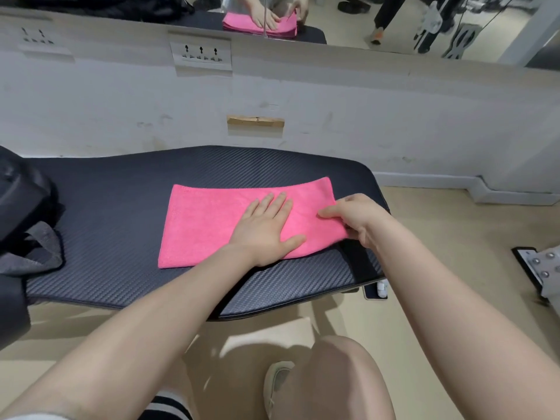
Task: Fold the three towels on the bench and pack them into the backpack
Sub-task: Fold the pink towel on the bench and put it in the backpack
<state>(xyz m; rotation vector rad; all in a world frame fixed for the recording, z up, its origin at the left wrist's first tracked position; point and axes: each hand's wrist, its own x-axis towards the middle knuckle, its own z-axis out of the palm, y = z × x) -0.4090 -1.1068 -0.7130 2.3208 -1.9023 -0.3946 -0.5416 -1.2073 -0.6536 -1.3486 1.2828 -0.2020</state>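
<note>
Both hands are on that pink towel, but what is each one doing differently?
The left hand lies flat with straight, spread fingers, while the right hand is curled, gripping. The left hand presses the middle of the pink towel; the right hand pinches its right-hand edge. Both touch the same towel on the black bench.

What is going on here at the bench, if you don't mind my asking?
A person is folding a pink towel on a black padded bench. The left hand lies flat on the towel, pressing it down, while the right hand pinches the towel's right edge. A dark backpack sits at the bench's left end. Only this one towel shows on the bench, and it is not yet packed.
</note>
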